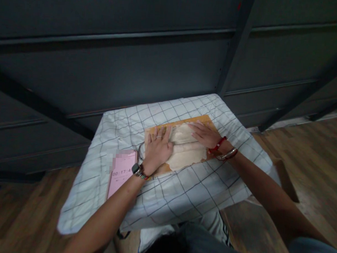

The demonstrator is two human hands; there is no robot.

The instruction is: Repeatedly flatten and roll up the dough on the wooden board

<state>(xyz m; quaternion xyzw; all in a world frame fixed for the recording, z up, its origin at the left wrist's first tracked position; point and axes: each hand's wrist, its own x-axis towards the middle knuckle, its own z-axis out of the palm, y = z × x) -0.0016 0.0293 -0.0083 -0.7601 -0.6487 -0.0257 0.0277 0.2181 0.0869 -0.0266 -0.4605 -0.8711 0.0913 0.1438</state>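
A thin pale beige sheet (181, 158) with ragged edges lies over a flat orange-brown board (210, 122). A seam or fold runs across the sheet's middle. My left hand (159, 148), with a ring on it, rests palm down on the left part of the sheet, fingers spread. On the upper right part lies my right hand (204, 134), fingers stretched out and flat. Neither hand grips anything. What the sheet is made of is not certain from this view. The hands hide parts of its left and right sides.
A white checked cloth (124, 130) covers the small table. A pink-screened phone (122, 169) showing a timer lies left of the board, by my left wrist. A dark panelled wall (148, 74) stands behind the table. Wooden flooring (303, 146) shows at both sides.
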